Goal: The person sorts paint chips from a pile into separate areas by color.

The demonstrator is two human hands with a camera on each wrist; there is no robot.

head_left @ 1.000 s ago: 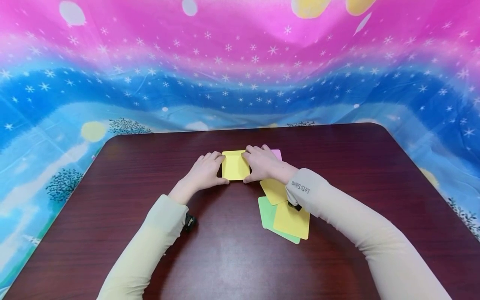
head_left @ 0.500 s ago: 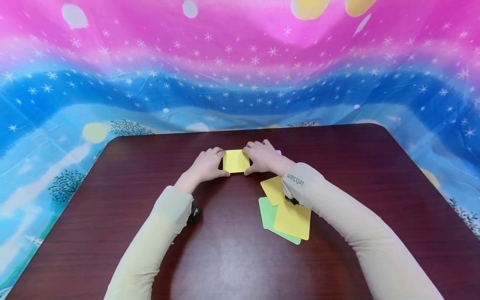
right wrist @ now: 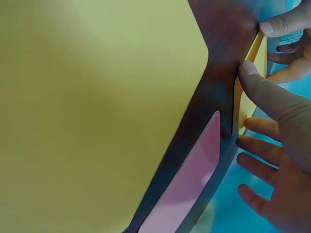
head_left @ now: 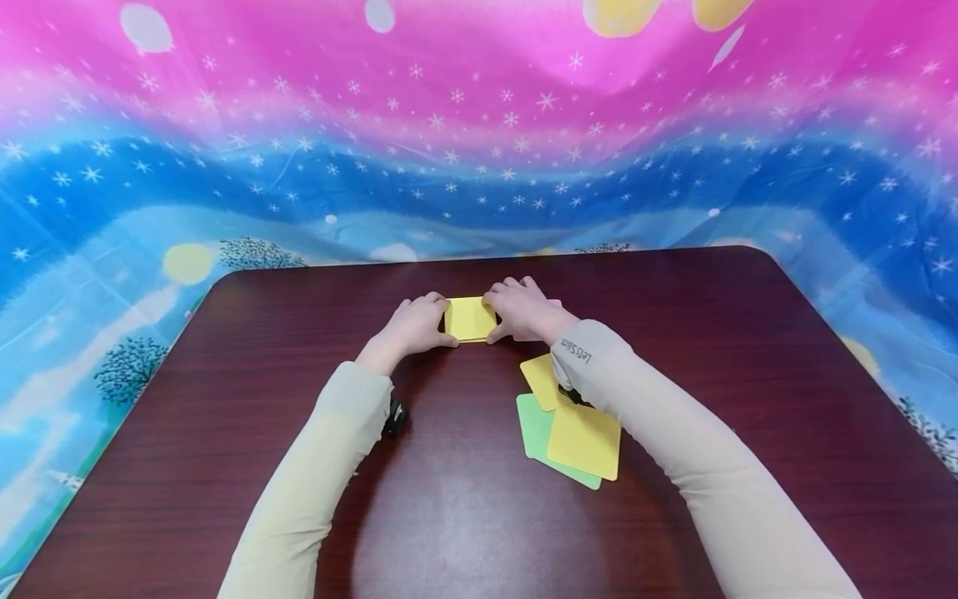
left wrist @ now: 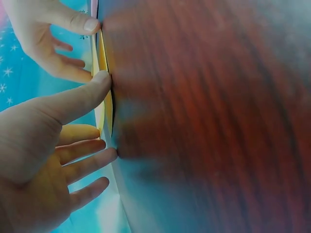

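Both hands hold yellow square cards [head_left: 470,319] with rounded corners near the far side of the table. My left hand [head_left: 410,327] pinches the left side, thumb at the near edge and index finger at the far edge. My right hand [head_left: 524,310] grips the right side the same way. In the left wrist view two yellow layers [left wrist: 108,104] show, slightly bowed apart. The right wrist view shows the yellow edge [right wrist: 236,109] between thumb and fingers, the other fingers spread beyond it. A pink card [right wrist: 192,184] lies near the right hand, mostly hidden from the head view.
Below the right wrist lie loose cards: one yellow [head_left: 540,378], partly covered by the sleeve, another yellow [head_left: 587,441], and a green card [head_left: 534,428] under it. The dark wooden table [head_left: 262,374] ends at a patterned cloth [head_left: 464,191] hanging behind.
The near edge of the held yellow cards has moved away from me, so their face looks shorter. Both hands shifted slightly farther with it, keeping their grip. The loose cards stayed put.
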